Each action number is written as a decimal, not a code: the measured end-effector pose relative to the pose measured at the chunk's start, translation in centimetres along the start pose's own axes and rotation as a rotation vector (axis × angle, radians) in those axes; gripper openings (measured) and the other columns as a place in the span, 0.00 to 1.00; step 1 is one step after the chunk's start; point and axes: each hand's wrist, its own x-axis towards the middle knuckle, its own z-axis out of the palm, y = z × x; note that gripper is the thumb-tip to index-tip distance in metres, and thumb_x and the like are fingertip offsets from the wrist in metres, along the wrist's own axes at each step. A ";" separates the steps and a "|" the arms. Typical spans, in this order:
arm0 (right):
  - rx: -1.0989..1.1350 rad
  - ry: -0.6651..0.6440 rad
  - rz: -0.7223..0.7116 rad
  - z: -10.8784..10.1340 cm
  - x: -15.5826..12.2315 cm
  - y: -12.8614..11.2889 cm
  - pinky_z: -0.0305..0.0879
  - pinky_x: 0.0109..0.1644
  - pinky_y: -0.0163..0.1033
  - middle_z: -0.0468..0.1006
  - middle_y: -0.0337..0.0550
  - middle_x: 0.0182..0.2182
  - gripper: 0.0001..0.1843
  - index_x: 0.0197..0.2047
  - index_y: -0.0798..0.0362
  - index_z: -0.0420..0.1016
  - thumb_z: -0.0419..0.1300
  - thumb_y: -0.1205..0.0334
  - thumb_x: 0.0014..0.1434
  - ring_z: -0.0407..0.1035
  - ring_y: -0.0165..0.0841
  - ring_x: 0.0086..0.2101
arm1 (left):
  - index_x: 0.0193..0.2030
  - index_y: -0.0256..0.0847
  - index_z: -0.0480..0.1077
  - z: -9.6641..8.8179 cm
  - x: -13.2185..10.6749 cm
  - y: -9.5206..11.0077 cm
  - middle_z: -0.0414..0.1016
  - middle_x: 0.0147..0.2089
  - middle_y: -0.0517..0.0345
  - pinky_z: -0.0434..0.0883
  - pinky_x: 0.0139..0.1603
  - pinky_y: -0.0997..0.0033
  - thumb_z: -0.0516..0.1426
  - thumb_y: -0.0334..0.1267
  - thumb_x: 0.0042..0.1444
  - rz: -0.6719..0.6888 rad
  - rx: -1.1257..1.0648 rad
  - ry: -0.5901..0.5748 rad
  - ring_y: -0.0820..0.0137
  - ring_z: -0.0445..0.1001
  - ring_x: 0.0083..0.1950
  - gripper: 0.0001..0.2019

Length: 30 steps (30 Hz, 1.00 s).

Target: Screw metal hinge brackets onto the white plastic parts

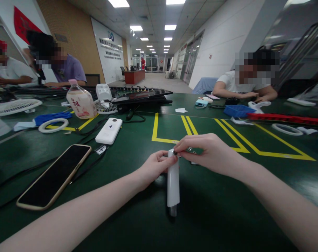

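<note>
A white tube-like piece (173,182) with a dark grey end at the bottom is held above the green table. My left hand (155,167) is closed around its upper part, thumb across the front. At its top, the fingertips of my right hand (207,148) pinch a small dark metallic part (175,152) against the tube; its exact kind is too small to tell. Several small shiny rings or nuts (189,149) lie on the table behind my right hand, partly hidden by it.
To the left lie a smartphone (55,176), a white power bank (109,131) with cables, a white ring (53,125) and a peach drink bottle (81,100). Yellow tape (164,140) marks the green table. A blue tray (239,111) stands right; other people sit across.
</note>
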 end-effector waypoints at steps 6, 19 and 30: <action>0.015 0.017 -0.050 0.3 0.0 0.6 0.68 0.39 0.33 0.76 0.40 0.37 0.06 0.38 0.55 0.77 0.59 0.69 0.60 0.71 0.30 0.37 | 0.45 0.33 0.68 0.0 0.1 -0.1 0.77 0.33 0.52 0.71 0.38 0.69 0.71 0.50 0.40 -0.004 -0.005 0.014 0.68 0.76 0.34 0.30; -0.021 0.033 -0.020 0.8 0.0 0.9 0.68 0.39 0.33 0.74 0.41 0.38 0.08 0.43 0.54 0.78 0.59 0.68 0.60 0.70 0.30 0.37 | 0.43 0.33 0.67 0.3 -0.1 0.2 0.77 0.31 0.54 0.72 0.36 0.71 0.72 0.49 0.39 -0.010 -0.051 0.023 0.69 0.76 0.32 0.30; -0.042 0.004 0.011 1.0 0.1 0.6 0.68 0.39 0.35 0.75 0.43 0.39 0.08 0.42 0.54 0.78 0.59 0.67 0.60 0.70 0.32 0.37 | 0.44 0.32 0.67 0.2 -0.2 0.2 0.77 0.32 0.53 0.72 0.39 0.69 0.71 0.47 0.43 -0.010 -0.037 0.012 0.69 0.76 0.32 0.28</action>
